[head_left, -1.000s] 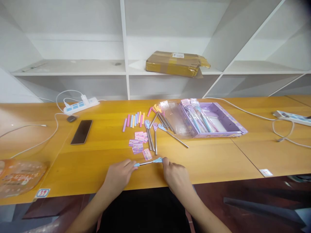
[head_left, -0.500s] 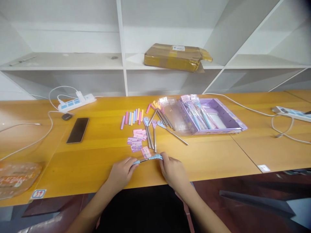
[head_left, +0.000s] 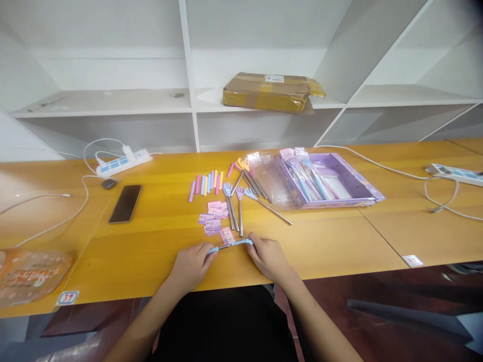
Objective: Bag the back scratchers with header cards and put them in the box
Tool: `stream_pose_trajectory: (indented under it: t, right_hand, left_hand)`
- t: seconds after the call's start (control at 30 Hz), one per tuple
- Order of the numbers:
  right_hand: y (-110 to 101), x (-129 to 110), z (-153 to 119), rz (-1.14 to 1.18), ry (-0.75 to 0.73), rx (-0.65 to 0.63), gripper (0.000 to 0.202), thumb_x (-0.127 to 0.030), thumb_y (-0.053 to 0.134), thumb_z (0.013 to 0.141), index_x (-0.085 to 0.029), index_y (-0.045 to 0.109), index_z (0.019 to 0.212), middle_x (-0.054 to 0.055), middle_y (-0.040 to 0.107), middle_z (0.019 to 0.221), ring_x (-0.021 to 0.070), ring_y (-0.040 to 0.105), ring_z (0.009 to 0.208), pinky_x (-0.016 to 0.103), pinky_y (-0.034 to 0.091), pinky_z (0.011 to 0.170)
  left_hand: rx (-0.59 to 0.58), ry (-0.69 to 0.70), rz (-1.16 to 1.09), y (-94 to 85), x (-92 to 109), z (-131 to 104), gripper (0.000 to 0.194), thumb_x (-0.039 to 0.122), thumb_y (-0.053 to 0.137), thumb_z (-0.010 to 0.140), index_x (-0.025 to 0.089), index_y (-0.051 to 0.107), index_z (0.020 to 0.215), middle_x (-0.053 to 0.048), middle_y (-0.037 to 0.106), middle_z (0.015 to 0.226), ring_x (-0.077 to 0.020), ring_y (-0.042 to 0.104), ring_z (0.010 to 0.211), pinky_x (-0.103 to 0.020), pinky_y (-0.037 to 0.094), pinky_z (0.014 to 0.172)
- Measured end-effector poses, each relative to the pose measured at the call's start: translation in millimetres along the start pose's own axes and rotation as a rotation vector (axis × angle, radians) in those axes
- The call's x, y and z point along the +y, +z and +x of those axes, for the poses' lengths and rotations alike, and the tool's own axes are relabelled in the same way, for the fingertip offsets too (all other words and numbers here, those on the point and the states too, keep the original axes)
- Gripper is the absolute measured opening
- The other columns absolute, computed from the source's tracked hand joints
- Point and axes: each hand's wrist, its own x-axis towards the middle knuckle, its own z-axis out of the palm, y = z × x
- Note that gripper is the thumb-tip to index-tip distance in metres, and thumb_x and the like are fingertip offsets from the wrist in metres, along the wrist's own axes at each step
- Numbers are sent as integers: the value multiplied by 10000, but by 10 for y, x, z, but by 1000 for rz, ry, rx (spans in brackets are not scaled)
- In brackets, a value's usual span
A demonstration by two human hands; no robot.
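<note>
Between my two hands is a blue back scratcher (head_left: 227, 246) with a short metal stem, held level just above the table's front part. My left hand (head_left: 191, 262) is closed round its blue handle end. The fingers of my right hand (head_left: 268, 257) pinch the tip of its claw head. Several loose back scratcher rods with blue and purple claws (head_left: 240, 193) lie just beyond. Beside them are pink printed cards (head_left: 213, 224) and a row of coloured handle sleeves (head_left: 206, 184). Yellow and pink claws (head_left: 242, 165) lie behind.
A purple tray (head_left: 341, 203) holds bagged back scratchers, with clear plastic bags (head_left: 271, 176) beside it. To the left lie a phone (head_left: 126, 203) and a power strip (head_left: 124, 162). A taped carton (head_left: 267, 93) rests on the shelf.
The back scratcher has turned a little, so its claw head shows more from the side. My hands keep their hold. The view has shifted slightly.
</note>
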Motion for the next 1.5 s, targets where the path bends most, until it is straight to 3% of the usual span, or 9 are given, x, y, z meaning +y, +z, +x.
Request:
stream_pose_trajectory:
  t: [0.37,0.57,0.7,0.87,1.0,1.13,1.23,1.33,1.5]
  right_hand:
    - [42,21,-25,109,-52,49,534,-497,266,1182,-220,608,880,45,715,772,183,643,647,294,336,628]
    - [5,-47,-49,86,-82,227,419,-392,288,1190,-211,603,982,26,695,779,176,625,637,307,346,640]
    - [-95,-80,-65,-1,-194,338,384,-319,358,1180,-210,603,905,17,648,742,162,569,623,311,328,649]
    - [-163,-77,-80,-71,-200,419,381,-295,436,1164,-209,591,827,8,626,708,147,539,599,317,307,639]
    - [-302,424,-193,-97,-52,458,414,-356,426,1163,-212,594,813,9,618,664,145,538,564,310,303,613]
    - [-607,1441,-526,-129,251,533,533,-550,332,1140,-218,638,858,79,717,769,181,558,581,314,320,598]
    - [-739,2048,-799,-117,410,534,627,-691,308,1089,-230,612,793,95,697,741,209,590,624,325,356,621]
    - [-668,2262,-932,-69,510,520,663,-745,283,1061,-236,614,795,119,719,779,237,619,671,346,385,649]
    - [-422,2180,-923,2,551,400,650,-756,281,1052,-247,586,785,120,707,766,254,609,675,353,372,639]
  left_hand:
    - [-108,-62,-6,-36,12,12,377,485,401,1152,234,664,1051,-28,775,1007,-222,731,913,-318,450,754]
    - [-127,-87,-15,-30,-26,-18,381,492,391,1154,232,638,1025,-24,741,945,-221,699,849,-313,413,720]
    - [-114,-48,-14,-43,-25,-56,437,532,334,1160,235,608,992,-8,720,905,-199,672,796,-307,403,703]
    - [19,52,201,-107,-17,-46,499,513,285,1165,223,621,937,-26,701,874,-207,640,797,-327,390,698]
    - [106,110,351,-397,-362,-113,457,438,326,1169,223,670,958,-50,719,922,-238,609,848,-363,419,781]
    - [151,92,425,-854,-1041,-372,420,418,387,1151,233,705,950,-62,715,902,-280,587,869,-409,434,818]
    - [184,126,378,-995,-1374,-554,411,451,418,1137,241,717,948,-63,720,918,-286,604,907,-417,458,838]
    - [125,153,314,-882,-1395,-602,421,481,431,1137,238,710,936,-52,716,918,-274,619,916,-418,479,872]
    - [174,83,205,-658,-1261,-546,390,520,475,1122,232,713,1009,-59,733,978,-273,615,943,-425,499,895]
